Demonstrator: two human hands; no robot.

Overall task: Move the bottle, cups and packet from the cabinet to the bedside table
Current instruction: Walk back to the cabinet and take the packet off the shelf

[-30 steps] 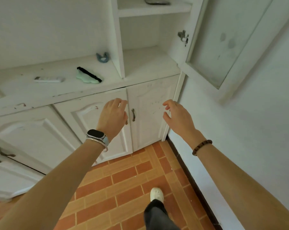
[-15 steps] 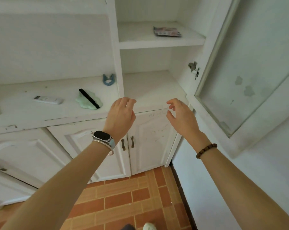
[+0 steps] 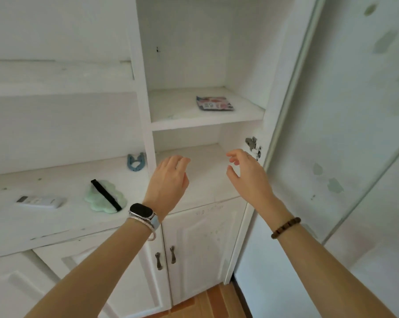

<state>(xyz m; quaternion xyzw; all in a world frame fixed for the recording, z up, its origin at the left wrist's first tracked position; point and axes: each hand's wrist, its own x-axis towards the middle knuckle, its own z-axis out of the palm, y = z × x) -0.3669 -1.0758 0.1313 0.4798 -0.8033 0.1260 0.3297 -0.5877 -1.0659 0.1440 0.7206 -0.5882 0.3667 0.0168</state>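
Only the packet (image 3: 214,103) lies on the upper cabinet shelf (image 3: 207,122), no bottle or cups visible, so we judge it last, our left hand (image 3: 168,180) and right hand (image 3: 249,174) raised below it, apart and empty.

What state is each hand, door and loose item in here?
Left hand: open, holds nothing.
Right hand: open, fingers loosely curved, holds nothing.
Packet: lying flat on the upper shelf, untouched.
Upper cabinet door: open.
Lower cabinet doors: shut.
Remote: lying flat on the counter.
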